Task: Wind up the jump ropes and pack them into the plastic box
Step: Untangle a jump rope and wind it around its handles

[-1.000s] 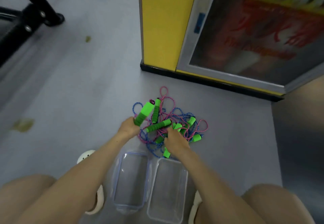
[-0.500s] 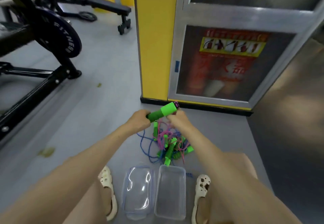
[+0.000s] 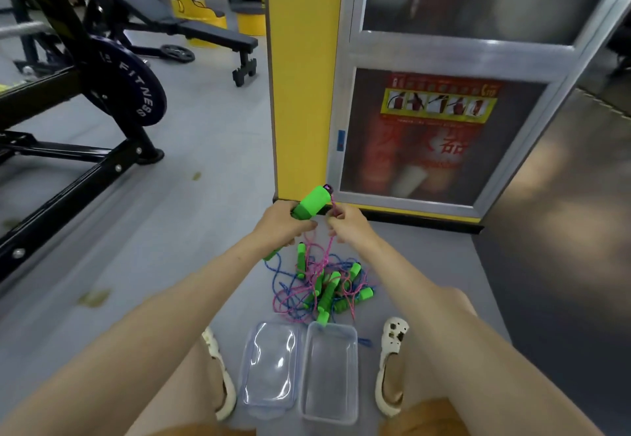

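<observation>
My left hand (image 3: 280, 226) grips a green jump-rope handle (image 3: 312, 201), raised above the floor. Its pink cord (image 3: 332, 207) leaves the handle's tip, and my right hand (image 3: 346, 225) pinches it just beside the handle. The cord hangs down to a tangled pile of jump ropes (image 3: 324, 287) with green handles and pink and blue cords on the grey floor. In front of the pile lies the clear plastic box (image 3: 330, 370), with its lid (image 3: 269, 367) lying to its left.
A yellow pillar (image 3: 302, 77) and a metal-framed glass door (image 3: 440, 142) stand just behind the pile. A black weight rack with a plate (image 3: 128, 89) is at left, a bench (image 3: 211, 36) further back. My white shoes (image 3: 391, 365) flank the box.
My hands lifted from the pile on the floor, the left bringing one green handle up. The right hand moved from the pile to that handle's cord. The view tilted upward.
</observation>
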